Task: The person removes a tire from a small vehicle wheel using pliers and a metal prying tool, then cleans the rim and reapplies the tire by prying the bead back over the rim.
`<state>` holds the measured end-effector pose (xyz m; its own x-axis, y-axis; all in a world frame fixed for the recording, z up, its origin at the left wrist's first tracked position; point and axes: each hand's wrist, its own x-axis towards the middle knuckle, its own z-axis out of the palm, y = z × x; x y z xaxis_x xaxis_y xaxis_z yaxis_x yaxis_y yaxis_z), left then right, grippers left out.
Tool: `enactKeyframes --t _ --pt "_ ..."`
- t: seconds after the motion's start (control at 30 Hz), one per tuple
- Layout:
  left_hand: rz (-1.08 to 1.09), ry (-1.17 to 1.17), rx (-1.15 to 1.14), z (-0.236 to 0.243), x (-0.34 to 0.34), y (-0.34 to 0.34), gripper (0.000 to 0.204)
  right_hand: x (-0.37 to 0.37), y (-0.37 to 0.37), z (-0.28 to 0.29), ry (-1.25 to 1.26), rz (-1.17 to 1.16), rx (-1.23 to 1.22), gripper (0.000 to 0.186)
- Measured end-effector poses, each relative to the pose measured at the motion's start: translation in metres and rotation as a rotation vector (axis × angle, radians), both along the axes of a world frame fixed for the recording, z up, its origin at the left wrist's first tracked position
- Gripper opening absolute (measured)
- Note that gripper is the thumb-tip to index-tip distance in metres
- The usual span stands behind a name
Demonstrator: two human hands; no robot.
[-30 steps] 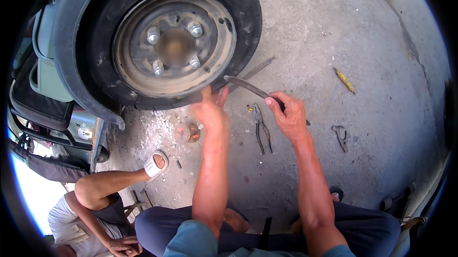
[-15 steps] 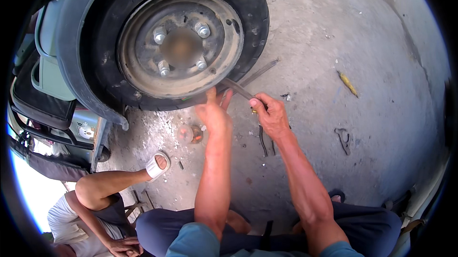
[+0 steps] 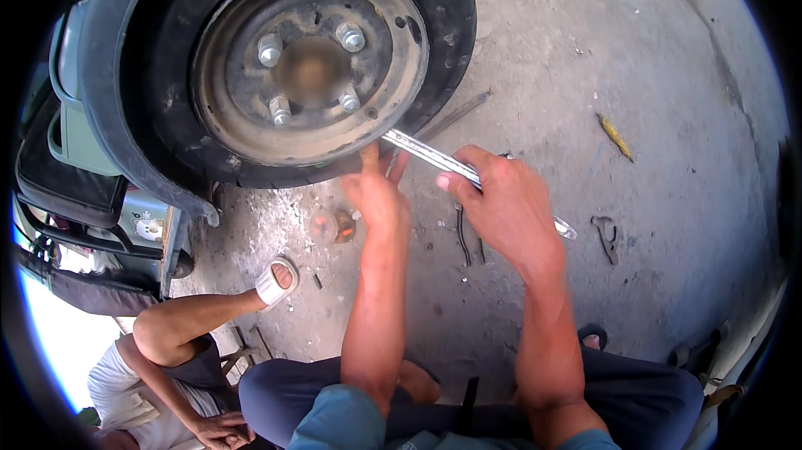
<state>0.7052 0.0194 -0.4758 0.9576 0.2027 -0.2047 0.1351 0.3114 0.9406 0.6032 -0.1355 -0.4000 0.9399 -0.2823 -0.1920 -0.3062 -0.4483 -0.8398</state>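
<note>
Hands (image 3: 508, 203) near tyre (image 3: 451, 36), lever (image 3: 430, 153) partly hidden

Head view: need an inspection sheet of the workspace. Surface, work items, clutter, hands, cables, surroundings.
Surface: grey concrete floor, stained, whitish patches below the wheel.
Work items: wheel with tyre and four silver nuts; shiny metal bar, tip at the rim's lower edge, contact unclear.
Clutter: second bar by the tyre; pliers, partly hidden; yellow tool; dark hooked metal piece; clear container with orange bits.
Hands: right hand grips the metal bar; left hand at the tyre's lower edge, grip unclear.
Cables: nothing seen.
Surroundings: green vehicle at left; seated person at lower left.
</note>
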Motion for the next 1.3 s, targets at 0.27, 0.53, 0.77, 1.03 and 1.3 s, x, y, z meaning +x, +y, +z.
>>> enactKeyframes --t 0.27,0.53,0.77,1.03,1.3 --pt "-0.025 -0.005 0.011 0.004 -0.005 -0.006 0.06 -0.03 -0.021 -0.089 -0.476 -0.245 -0.228 0.024" --pt "-0.069 -0.045 0.073 0.007 -0.004 -0.007 0.073 -0.042 -0.039 -0.068 -0.166 -0.274 1.09 0.017" --pt "-0.051 -0.053 0.067 0.006 -0.004 -0.006 0.072 -0.066 -0.01 -0.098 -0.026 -0.142 1.01 0.021" --pt "0.048 -0.005 0.077 0.009 -0.007 -0.01 0.07 -0.046 0.029 -0.129 -0.292 -0.167 0.398 0.02" --pt "-0.003 0.013 0.106 0.008 -0.006 -0.011 0.056 -0.002 0.043 -0.144 -0.312 -0.209 0.447 0.029"
